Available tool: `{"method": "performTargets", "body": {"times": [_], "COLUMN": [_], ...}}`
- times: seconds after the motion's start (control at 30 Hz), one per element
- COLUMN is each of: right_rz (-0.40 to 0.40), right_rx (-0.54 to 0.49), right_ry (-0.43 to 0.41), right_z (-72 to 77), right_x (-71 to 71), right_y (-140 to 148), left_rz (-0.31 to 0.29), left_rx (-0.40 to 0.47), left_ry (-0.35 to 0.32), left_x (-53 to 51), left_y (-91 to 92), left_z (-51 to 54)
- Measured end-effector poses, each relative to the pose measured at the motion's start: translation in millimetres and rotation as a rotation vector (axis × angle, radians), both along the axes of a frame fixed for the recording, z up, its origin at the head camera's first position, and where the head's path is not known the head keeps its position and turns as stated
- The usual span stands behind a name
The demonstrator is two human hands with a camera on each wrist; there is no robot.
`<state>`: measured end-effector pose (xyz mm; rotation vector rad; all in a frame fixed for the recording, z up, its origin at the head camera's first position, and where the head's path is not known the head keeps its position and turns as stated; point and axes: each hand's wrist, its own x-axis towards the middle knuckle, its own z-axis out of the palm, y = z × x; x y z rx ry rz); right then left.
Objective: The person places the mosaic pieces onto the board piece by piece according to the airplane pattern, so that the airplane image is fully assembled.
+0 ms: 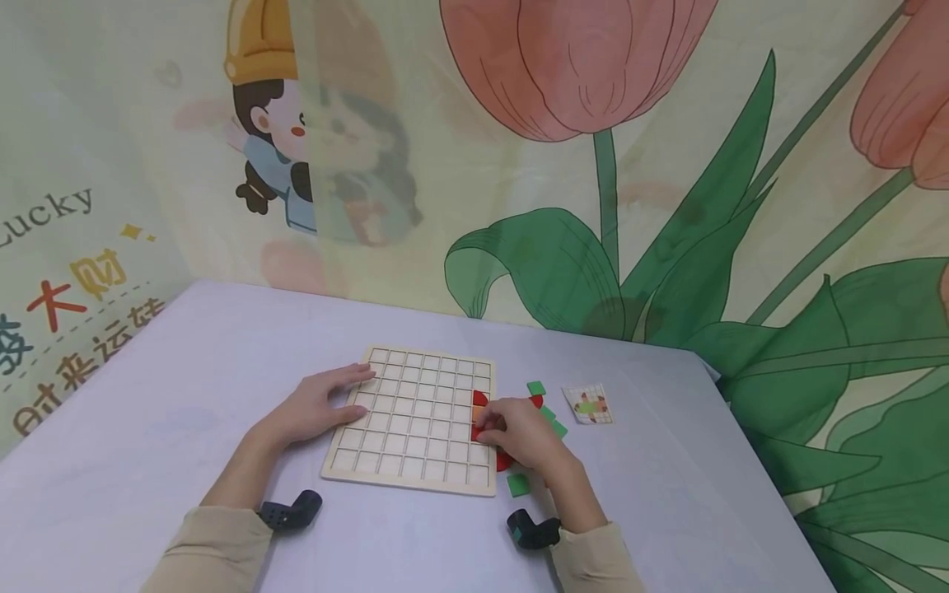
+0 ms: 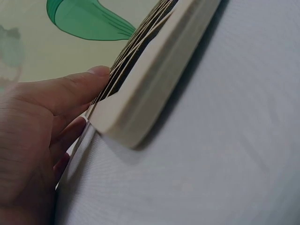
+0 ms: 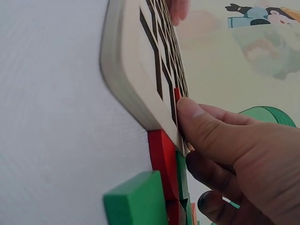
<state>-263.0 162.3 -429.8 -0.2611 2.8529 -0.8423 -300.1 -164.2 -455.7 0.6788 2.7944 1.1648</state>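
A pale wooden grid board (image 1: 415, 420) lies on the table. My left hand (image 1: 326, 403) rests at its left edge, fingers extended; in the left wrist view the thumb of my left hand (image 2: 42, 126) touches the rim. At the right column, my right hand (image 1: 522, 428) pinches a red piece (image 1: 476, 432) between thumb and fingers. An orange piece (image 1: 478, 413) and a red rounded piece (image 1: 480, 398) sit just above it in that column. The right wrist view shows the thumb of my right hand (image 3: 253, 154) against the red piece's edge (image 3: 177, 94), which stands above the grid.
Right of the board lie loose green pieces (image 1: 518, 484) and red pieces (image 1: 504, 461), some partly behind my right hand. A small patterned card (image 1: 589, 404) lies farther right. A printed curtain (image 1: 371, 165) hangs behind the table.
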Motion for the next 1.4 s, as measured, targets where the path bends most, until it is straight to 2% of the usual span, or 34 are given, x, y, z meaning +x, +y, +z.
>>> {"method": "performTargets", "body": {"times": [0.17, 0.23, 0.3, 0.37, 0.53, 0.63, 0.77, 1.03, 1.23, 1.4], "right_rz": [0.040, 0.063, 0.053, -0.009, -0.236, -0.270, -0.242, -0.148, -0.154, -0.172], "right_rx": [0.028, 0.038, 0.031, 0.032, 0.090, 0.119, 0.099, 0.065, 0.089, 0.084], "right_ry": [0.019, 0.026, 0.035, 0.057, 0.078, 0.057, 0.034, -0.010, 0.007, 0.022], "right_z": [1.2, 2.4, 4.3, 5.2, 3.3, 2.0, 3.2, 7.3, 6.2, 4.4], "right_x": [-1.6, -3.5, -5.8, -8.4, -11.1, -10.7, -10.1, -9.9, -11.4, -11.4], "right_y": [0.4, 6.2, 16.8, 31.8, 70.8, 85.4, 92.0, 87.2, 82.5, 71.7], "left_rz": [0.000, 0.000, 0.000, 0.000, -0.002, -0.002, 0.005, 0.013, 0.015, 0.005], "left_rx": [-0.003, 0.001, 0.004, 0.004, 0.013, 0.014, 0.017, 0.036, 0.040, 0.079], "left_ry": [-0.005, -0.008, -0.006, -0.005, -0.003, -0.002, -0.013, -0.028, -0.022, -0.014], "left_x": [-0.2, -0.2, -0.3, -0.5, -1.2, -1.5, -0.9, -0.1, -1.8, -2.0], "left_y": [-1.6, -1.9, -1.6, -1.4, -0.8, -0.5, 0.0, -1.1, -1.9, 0.0], "left_z": [1.7, 1.4, 1.1, 0.7, -0.2, -0.1, 1.2, 1.1, -0.7, -3.6]}}
